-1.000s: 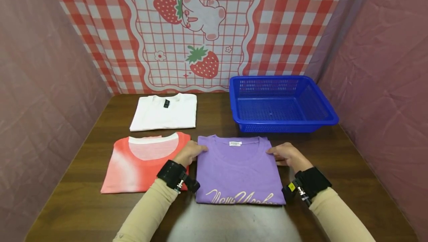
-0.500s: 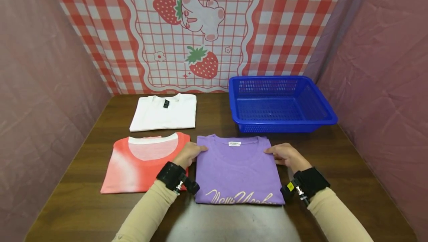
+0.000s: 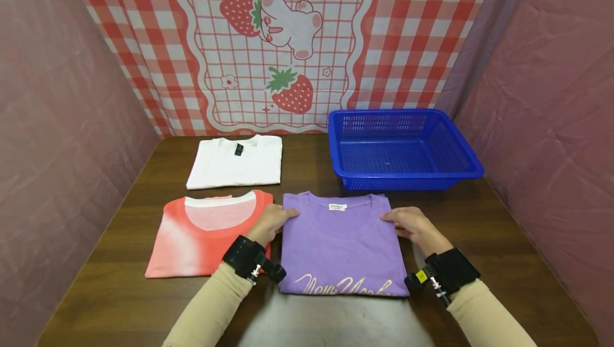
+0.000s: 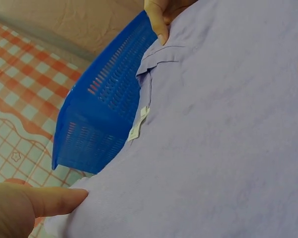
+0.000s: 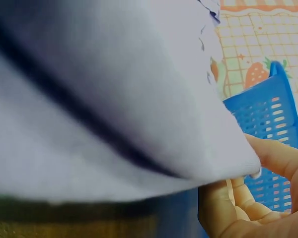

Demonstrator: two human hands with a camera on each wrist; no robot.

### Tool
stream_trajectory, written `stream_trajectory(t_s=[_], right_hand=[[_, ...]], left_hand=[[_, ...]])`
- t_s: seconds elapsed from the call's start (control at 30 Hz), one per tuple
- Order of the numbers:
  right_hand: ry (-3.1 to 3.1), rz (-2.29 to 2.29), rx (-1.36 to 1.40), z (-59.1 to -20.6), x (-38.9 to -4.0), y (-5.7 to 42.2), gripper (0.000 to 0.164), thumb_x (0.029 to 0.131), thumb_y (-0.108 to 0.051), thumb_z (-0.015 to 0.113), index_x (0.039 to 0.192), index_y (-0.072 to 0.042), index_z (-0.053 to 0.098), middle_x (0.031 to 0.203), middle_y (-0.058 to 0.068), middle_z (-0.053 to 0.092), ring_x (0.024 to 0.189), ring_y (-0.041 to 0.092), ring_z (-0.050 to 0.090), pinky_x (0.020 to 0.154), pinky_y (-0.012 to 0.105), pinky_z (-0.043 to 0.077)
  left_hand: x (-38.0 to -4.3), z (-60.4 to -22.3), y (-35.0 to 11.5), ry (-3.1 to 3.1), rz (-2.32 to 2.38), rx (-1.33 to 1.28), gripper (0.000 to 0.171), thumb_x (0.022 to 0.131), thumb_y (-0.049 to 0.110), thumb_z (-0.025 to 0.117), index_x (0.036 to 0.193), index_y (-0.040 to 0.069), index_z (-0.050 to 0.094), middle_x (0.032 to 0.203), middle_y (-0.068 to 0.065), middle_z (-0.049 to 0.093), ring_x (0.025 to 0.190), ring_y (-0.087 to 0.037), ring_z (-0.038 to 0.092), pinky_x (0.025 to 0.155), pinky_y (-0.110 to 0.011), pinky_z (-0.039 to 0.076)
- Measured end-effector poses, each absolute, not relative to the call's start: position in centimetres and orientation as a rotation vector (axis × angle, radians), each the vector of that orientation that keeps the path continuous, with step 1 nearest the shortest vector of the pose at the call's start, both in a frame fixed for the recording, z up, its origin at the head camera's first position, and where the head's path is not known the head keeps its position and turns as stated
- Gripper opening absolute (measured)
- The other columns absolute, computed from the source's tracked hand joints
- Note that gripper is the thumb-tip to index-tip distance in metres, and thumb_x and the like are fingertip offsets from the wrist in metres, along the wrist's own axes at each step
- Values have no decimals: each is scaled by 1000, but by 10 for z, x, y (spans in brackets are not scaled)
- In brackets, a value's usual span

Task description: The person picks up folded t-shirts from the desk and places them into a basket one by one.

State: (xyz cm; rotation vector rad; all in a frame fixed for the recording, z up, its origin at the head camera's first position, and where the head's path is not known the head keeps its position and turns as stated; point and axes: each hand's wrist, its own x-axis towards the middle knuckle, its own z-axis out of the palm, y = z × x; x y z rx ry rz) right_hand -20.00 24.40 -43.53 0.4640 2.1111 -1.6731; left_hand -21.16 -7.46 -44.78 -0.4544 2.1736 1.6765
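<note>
A folded purple T-shirt [image 3: 341,245] with a white neck label and pale lettering lies in front of me. My left hand [image 3: 272,222] pinches its upper left corner, thumb on top; the left wrist view shows this thumb [image 4: 54,199] on the cloth. At the upper right corner my right hand [image 3: 413,224] pinches the shirt. The right wrist view shows its thumb [image 5: 275,151] above the cloth and curled fingers [image 5: 228,203] beneath. A red and white T-shirt [image 3: 192,251], folded, lies left of the purple one, partly covered by my left hand and wrist.
Behind the red shirt lies a folded white T-shirt [image 3: 235,166] with a black label. A blue plastic basket [image 3: 408,183] stands at the back right of the wooden table [image 3: 503,261]. A checked strawberry cloth [image 3: 408,43] hangs behind, and pink drapes [image 3: 542,139] flank the table.
The purple shirt's lower edge has shifted slightly toward me, and my right wrist has moved a little outward. Both hands keep their hold on its upper corners.
</note>
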Motion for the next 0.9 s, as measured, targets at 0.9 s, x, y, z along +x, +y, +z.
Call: stream_trajectory(t_s=[0.9], right_hand=[[2163, -1771, 336, -404, -169, 242, 19, 86, -15, 68, 102, -5, 63, 76, -14, 60, 71, 1, 61, 67, 18, 54]], left_hand=[[-184, -418, -73, 2136, 1867, -305, 34, 90, 17, 64, 111, -10, 66, 85, -7, 72, 70, -9, 64, 71, -26, 56]])
